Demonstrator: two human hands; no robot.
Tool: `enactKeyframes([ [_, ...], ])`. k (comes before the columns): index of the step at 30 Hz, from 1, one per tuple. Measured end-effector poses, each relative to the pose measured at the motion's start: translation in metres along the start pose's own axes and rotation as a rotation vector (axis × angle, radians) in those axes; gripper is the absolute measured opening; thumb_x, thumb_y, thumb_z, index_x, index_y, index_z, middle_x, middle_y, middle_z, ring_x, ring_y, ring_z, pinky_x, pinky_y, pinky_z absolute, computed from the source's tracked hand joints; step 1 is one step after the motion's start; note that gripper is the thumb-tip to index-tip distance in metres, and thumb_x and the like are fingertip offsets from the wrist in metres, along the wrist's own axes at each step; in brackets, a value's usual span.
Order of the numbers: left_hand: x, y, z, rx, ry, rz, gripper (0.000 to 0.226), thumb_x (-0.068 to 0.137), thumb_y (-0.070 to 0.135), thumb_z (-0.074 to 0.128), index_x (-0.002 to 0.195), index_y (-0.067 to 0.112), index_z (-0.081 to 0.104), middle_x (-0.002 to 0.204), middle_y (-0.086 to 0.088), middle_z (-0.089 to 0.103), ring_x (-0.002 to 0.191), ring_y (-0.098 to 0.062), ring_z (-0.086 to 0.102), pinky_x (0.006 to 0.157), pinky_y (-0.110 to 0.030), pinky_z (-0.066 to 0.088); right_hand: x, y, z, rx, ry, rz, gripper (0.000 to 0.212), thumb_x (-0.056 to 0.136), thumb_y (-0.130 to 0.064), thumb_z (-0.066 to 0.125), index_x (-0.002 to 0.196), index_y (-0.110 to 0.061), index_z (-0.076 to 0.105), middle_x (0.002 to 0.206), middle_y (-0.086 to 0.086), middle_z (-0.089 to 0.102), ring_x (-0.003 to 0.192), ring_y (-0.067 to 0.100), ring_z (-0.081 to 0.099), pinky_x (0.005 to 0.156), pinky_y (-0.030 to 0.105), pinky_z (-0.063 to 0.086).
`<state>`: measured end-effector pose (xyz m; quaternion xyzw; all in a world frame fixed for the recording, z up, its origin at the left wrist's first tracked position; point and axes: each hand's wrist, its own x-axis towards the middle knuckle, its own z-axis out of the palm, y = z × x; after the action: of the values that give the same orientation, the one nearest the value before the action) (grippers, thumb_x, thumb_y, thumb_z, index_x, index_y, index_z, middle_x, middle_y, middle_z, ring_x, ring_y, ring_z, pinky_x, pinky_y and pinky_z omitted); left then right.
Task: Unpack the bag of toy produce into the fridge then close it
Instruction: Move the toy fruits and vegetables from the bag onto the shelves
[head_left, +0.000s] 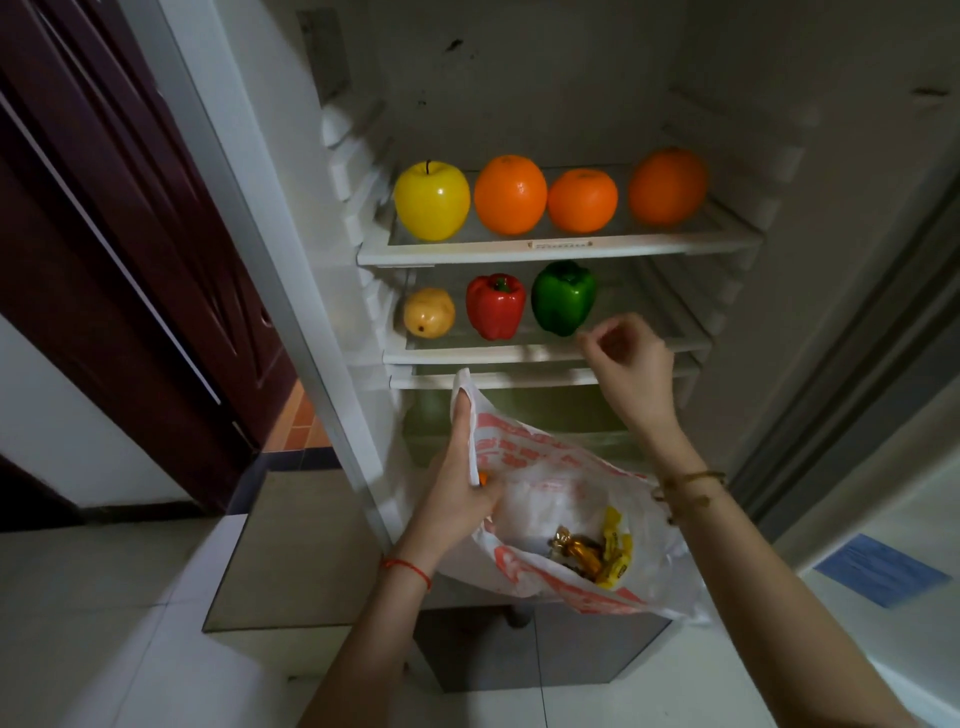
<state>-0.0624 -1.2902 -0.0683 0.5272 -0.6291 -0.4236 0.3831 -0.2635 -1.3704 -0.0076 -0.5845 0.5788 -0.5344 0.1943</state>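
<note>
White-and-red plastic bag (550, 499), wrappers inside.

Red print on the bag (524, 452) and the shelf-edge sticker (558, 243) are illegible.

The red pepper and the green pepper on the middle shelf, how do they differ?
The red pepper is red and stands with its green stem up; the green pepper is green, looks slightly larger, and shows no stem. The red one sits left, beside a yellowish fruit; the green one sits right, nearer the right hand. Both are glossy.

Left hand (457, 483) grips the bag (561, 499); right hand (631, 364), empty, hovers near green pepper (563, 297).
</note>
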Motion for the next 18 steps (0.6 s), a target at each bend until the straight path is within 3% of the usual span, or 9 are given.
enactKeyframes([
  [2, -0.003, -0.004, 0.000, 0.013, 0.010, -0.017, 0.104, 0.088, -0.007, 0.058, 0.145, 0.043, -0.012, 0.137, 0.027, 0.025, 0.118, 0.016, 0.041, 0.087, -0.003, 0.043, -0.024, 0.004, -0.005, 0.057, -0.242, 0.030, 0.019, 0.092, -0.018, 0.064, 0.073, -0.013, 0.066, 0.067, -0.004, 0.066, 0.060, 0.007, 0.059, 0.062, 0.027, 0.049],
  [4, -0.007, -0.005, 0.002, 0.018, 0.021, -0.024, 0.101, 0.089, -0.008, 0.057, 0.148, 0.037, -0.011, 0.131, 0.033, 0.020, 0.114, 0.027, 0.031, 0.077, 0.005, 0.037, -0.045, 0.012, -0.004, 0.042, -0.639, 0.100, 0.021, 0.095, -0.015, 0.060, 0.078, -0.009, 0.071, 0.073, 0.003, 0.072, 0.063, 0.009, 0.065, 0.063, 0.028, 0.055],
  [6, -0.011, -0.005, 0.002, 0.020, 0.042, -0.022, 0.101, 0.089, -0.008, 0.057, 0.146, 0.039, -0.011, 0.138, 0.025, 0.016, 0.123, 0.014, 0.024, 0.075, 0.007, 0.034, -0.062, 0.025, 0.004, -0.032, -0.968, 0.164, 0.015, 0.096, -0.014, 0.059, 0.091, -0.008, 0.072, 0.088, 0.009, 0.074, 0.074, 0.014, 0.070, 0.070, 0.027, 0.058],
  [7, -0.014, -0.005, 0.002, 0.022, 0.052, -0.018, 0.100, 0.088, -0.008, 0.057, 0.143, 0.042, -0.010, 0.140, 0.022, 0.015, 0.126, 0.008, 0.022, 0.074, 0.008, 0.034, -0.070, 0.034, 0.012, -0.103, -1.046, 0.194, 0.014, 0.096, -0.016, 0.059, 0.096, -0.010, 0.071, 0.094, 0.007, 0.073, 0.080, 0.016, 0.070, 0.073, 0.026, 0.058],
  [10, -0.018, -0.008, 0.000, 0.063, 0.086, -0.014, 0.103, 0.088, -0.004, 0.061, 0.140, 0.048, -0.011, 0.143, 0.019, 0.018, 0.126, 0.002, 0.026, 0.077, 0.003, 0.038, -0.089, 0.060, 0.043, -0.435, -1.060, 0.168, 0.025, 0.095, -0.025, 0.060, 0.115, -0.012, 0.067, 0.117, 0.003, 0.067, 0.107, 0.020, 0.063, 0.092, 0.027, 0.050],
  [13, -0.023, -0.008, -0.004, 0.129, 0.121, 0.006, 0.109, 0.087, 0.002, 0.064, 0.132, 0.061, -0.015, 0.144, 0.020, 0.018, 0.131, -0.005, 0.034, 0.095, -0.027, 0.051, -0.100, 0.078, 0.073, -0.536, -1.006, 0.234, 0.058, 0.092, -0.039, 0.061, 0.141, -0.012, 0.044, 0.143, 0.008, 0.048, 0.130, 0.025, 0.047, 0.108, 0.032, 0.037],
  [15, -0.025, -0.007, -0.006, 0.126, 0.118, -0.016, 0.110, 0.087, 0.002, 0.063, 0.130, 0.066, -0.016, 0.144, 0.020, 0.019, 0.129, -0.008, 0.040, 0.089, -0.043, 0.056, -0.102, 0.085, 0.089, -0.562, -0.983, 0.221, 0.075, 0.091, -0.045, 0.061, 0.149, -0.011, 0.029, 0.152, 0.010, 0.036, 0.138, 0.028, 0.037, 0.114, 0.036, 0.030],
  [18, -0.026, -0.010, -0.006, 0.121, 0.109, -0.040, 0.107, 0.089, 0.004, 0.062, 0.134, 0.062, -0.017, 0.130, 0.016, 0.029, 0.112, -0.005, 0.048, 0.084, -0.040, 0.059, -0.103, 0.094, 0.113, -0.580, -0.944, 0.183, 0.081, 0.085, -0.050, 0.065, 0.149, -0.015, 0.028, 0.149, 0.011, 0.038, 0.133, 0.030, 0.040, 0.113, 0.039, 0.032],
])
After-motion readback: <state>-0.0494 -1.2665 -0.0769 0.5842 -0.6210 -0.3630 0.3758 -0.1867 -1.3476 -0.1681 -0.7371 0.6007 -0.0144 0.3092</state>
